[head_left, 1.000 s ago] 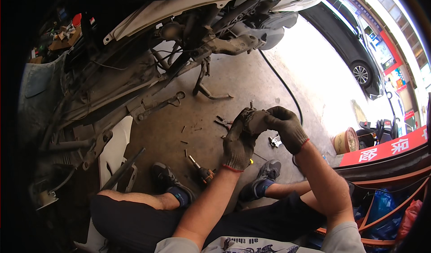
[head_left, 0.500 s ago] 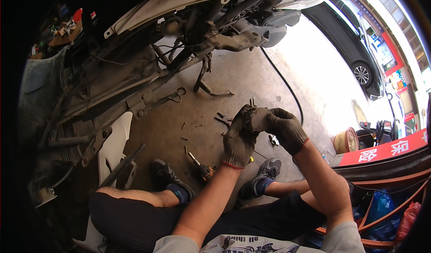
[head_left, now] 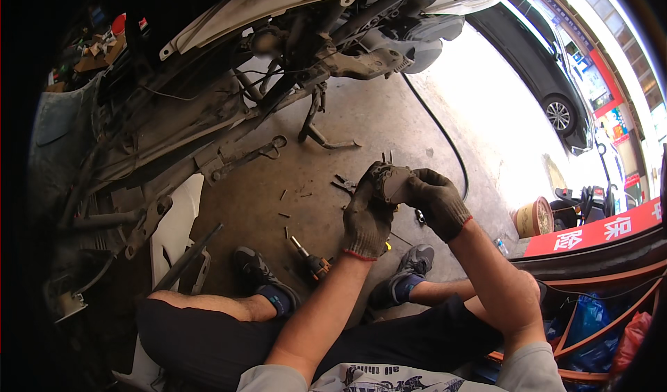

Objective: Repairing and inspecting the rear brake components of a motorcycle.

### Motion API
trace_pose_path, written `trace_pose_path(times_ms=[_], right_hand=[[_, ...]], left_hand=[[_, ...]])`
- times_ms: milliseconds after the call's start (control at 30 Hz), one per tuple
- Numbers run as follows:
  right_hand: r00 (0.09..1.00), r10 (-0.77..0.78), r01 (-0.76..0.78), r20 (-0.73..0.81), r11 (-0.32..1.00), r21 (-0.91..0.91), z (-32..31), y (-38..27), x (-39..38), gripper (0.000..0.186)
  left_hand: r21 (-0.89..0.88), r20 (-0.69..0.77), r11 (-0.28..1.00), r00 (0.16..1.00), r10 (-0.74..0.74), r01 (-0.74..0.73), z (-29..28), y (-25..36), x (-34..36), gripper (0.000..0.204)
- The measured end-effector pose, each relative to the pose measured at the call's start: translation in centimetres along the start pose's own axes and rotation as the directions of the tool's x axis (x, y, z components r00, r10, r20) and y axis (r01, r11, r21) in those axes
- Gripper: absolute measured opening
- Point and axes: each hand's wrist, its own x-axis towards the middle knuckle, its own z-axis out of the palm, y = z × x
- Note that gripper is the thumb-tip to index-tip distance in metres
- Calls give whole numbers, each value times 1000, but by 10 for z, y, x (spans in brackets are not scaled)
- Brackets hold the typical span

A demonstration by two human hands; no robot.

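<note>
In front of me, above the floor, both gloved hands hold a grimy round metal part (head_left: 394,185), greyish brown with thin prongs sticking up from its far side. My left hand (head_left: 370,219), in a dark knitted glove with a red cuff, wraps round its left side. From the right, the bent fingers of my right hand (head_left: 439,197) press against its edge and flat face. The gloves cover much of the part, so its exact kind does not show. Just left of it, pliers (head_left: 344,183) lie on the concrete floor.
A partly stripped scooter (head_left: 292,79) with a bare frame and kickstand stands ahead. Between my shoes lies a power driver (head_left: 313,260), near several bolts (head_left: 285,215). A black hose (head_left: 445,131) runs across the floor. At right are a planter (head_left: 535,217) and a parked car (head_left: 528,58).
Both hands have shifted slightly left with the part. It looks turned a little, and my right fingers sit lower across its face.
</note>
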Motion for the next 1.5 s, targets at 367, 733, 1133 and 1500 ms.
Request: trace_pose_path(times_ms=[367,733,1133,1500], right_hand=[[999,-6,5,-39,1000,-17,0,0,0,27],[999,-19,15,-50,997,-81,10,-4,-3,25],[997,-24,19,-71,997,-75,11,-1,-3,26],[988,-67,47,-139,989,-142,5,8,-1,25]], left_hand=[[-33,-28,999,1000,-15,14,-1,-2,1,38],[12,-75,1000,997,20,-19,-4,-7,1,36],[97,-52,994,997,54,-48,2,-9,-3,43],[133,-37,989,996,76,-70,0,-11,-3,43]])
